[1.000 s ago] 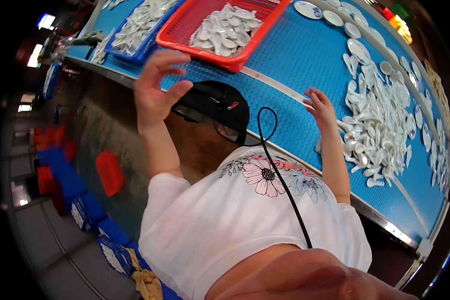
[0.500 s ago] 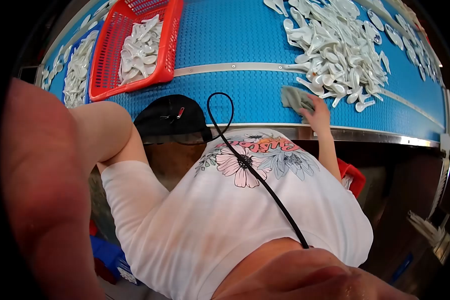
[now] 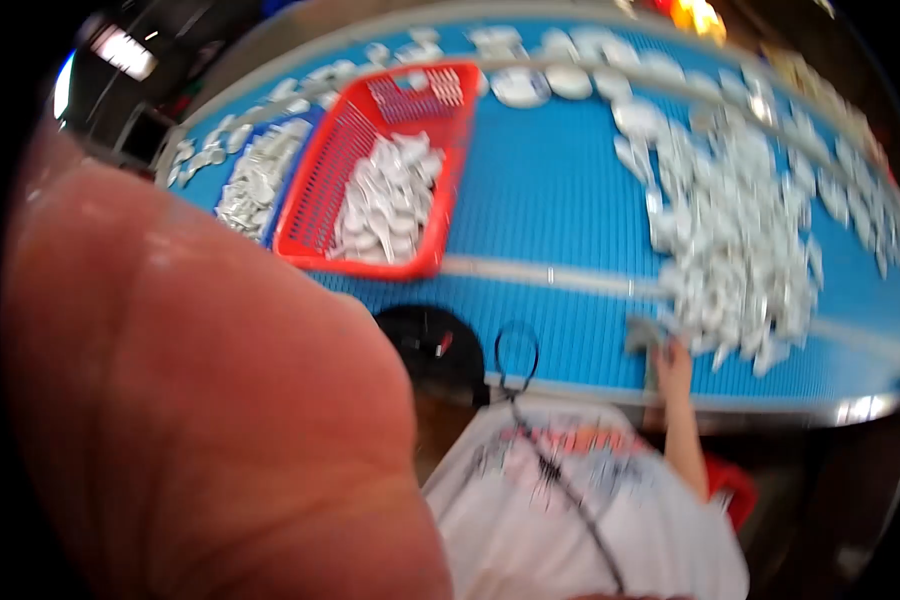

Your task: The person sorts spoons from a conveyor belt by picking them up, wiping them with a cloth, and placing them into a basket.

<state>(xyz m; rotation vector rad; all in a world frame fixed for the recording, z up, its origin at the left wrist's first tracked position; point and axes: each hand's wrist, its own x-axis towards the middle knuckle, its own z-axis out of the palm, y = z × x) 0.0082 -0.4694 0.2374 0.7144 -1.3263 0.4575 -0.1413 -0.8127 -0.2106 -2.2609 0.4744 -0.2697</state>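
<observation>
My left hand (image 3: 220,370) is raised very near the camera and fills the left side of the view; its fingers are hidden. At the front edge of the blue belt (image 3: 560,215), my right hand (image 3: 674,368) is closed on a grey cloth (image 3: 646,334). Just beyond it lies a large heap of white ceramic spoons (image 3: 740,240), smeared by motion. A red plastic basket (image 3: 450,190) with white spoons (image 3: 395,195) inside stands on the belt, left of the middle.
Left of the basket sits a blue tray (image 3: 308,135) of spoons. More white pieces (image 3: 520,88) line the far side. A black pouch (image 3: 425,345) and a looped black cord (image 3: 517,355) are near the front edge. Something red (image 3: 735,490) is below the belt at right.
The view has tilted up, so the belt sits lower and its far side shows. My left hand covers more of the picture. My right hand still has the cloth.
</observation>
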